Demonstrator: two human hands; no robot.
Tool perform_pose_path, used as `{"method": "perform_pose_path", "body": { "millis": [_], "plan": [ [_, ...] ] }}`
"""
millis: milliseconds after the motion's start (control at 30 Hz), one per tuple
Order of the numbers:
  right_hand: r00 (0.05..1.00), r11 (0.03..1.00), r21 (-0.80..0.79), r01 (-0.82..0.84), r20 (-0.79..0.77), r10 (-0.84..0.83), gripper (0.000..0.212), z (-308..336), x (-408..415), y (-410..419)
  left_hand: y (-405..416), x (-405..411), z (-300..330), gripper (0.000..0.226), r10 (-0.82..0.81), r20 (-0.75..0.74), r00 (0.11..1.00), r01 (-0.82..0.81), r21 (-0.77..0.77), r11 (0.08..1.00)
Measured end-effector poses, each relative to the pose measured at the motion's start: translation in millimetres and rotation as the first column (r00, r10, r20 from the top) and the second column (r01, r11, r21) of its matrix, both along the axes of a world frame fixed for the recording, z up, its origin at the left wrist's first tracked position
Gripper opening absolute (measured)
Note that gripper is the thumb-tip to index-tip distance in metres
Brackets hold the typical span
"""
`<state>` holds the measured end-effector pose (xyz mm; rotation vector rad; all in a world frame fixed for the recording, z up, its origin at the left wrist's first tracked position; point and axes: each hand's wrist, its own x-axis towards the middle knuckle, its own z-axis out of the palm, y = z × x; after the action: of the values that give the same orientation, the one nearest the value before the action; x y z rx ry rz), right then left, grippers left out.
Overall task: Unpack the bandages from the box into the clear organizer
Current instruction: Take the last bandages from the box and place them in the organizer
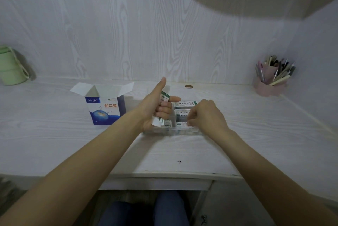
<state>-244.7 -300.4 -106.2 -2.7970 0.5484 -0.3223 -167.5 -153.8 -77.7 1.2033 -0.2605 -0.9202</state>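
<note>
The white wood-grain counter [54, 134] ends at a straight front edge near the person and meets a matching wall panel at the back; bare surface lies open in front of the clear plastic organizer [172, 131] and to both sides of it.

The blue-and-white cardboard box [106, 108] stands upright just left of the organizer, top flaps spread open. Its front reads "创口贴" in orange; smaller print on it is not legible.

The left hand [155, 108] holds a stack of white green-edged bandage strips [164, 97] above the organizer's left side, fingers curled round the stack, thumb raised, index finger extended. The right hand [206, 116] reaches into the organizer's right compartment, fingers [189, 121] bent down onto the bandage strips lying there [184, 104]; whether they pinch one cannot be told. Print on the strips is too small to read.

A pale green lidded container [11, 66] stands far left, a pink pen holder [268, 84] far right, both well apart from the work.
</note>
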Motion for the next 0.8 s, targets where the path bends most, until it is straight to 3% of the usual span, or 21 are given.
{"method": "perform_pose_path", "body": {
  "millis": [67, 133, 200, 267, 367, 533, 633, 800],
  "plan": [
    [0.998, 1.0, -0.027, -0.008, 0.055, 0.01, 0.012, 2, 0, 1, 1, -2, 1, 0.07, -0.08, -0.061, 0.995, 0.076, -0.065, 0.995],
    [0.971, 0.981, 0.188, -0.057, 0.24, 0.01, 0.01, 10, 0, 6, 3, -3, 1, 0.076, -0.147, -0.027, 0.989, 0.145, -0.071, 0.987],
    [0.907, 0.847, 0.497, -0.187, 0.419, -0.045, 0.012, 24, -2, 12, 3, -3, 2, 0.081, -0.202, 0.008, 0.979, 0.202, -0.049, 0.978],
    [0.89, 0.684, 0.667, -0.296, 0.452, -0.056, 0.01, 36, -4, 17, 4, -5, 4, 0.08, -0.247, 0.033, 0.968, 0.248, -0.009, 0.969],
    [0.897, 0.57, 0.728, -0.381, 0.441, 0.036, 0.013, 41, -4, 23, 3, -8, 5, 0.061, -0.279, 0.05, 0.959, 0.278, 0.036, 0.96],
    [0.885, 0.569, 0.745, -0.349, 0.462, -0.062, 0.006, 37, -2, 19, 5, -4, 3, 0.027, -0.256, 0.018, 0.966, 0.256, -0.012, 0.967],
    [0.874, 0.598, 0.737, -0.314, 0.471, -0.122, 0.009, 33, -2, 13, 6, -1, 1, 0.022, -0.188, 0.128, 0.974, 0.18, 0.074, 0.981],
    [0.88, 0.493, 0.81, -0.319, 0.446, -0.163, 0.011, 30, -5, 8, 8, 2, 1, 0.025, -0.165, 0.285, 0.944, 0.128, 0.145, 0.981]
  ]
}}
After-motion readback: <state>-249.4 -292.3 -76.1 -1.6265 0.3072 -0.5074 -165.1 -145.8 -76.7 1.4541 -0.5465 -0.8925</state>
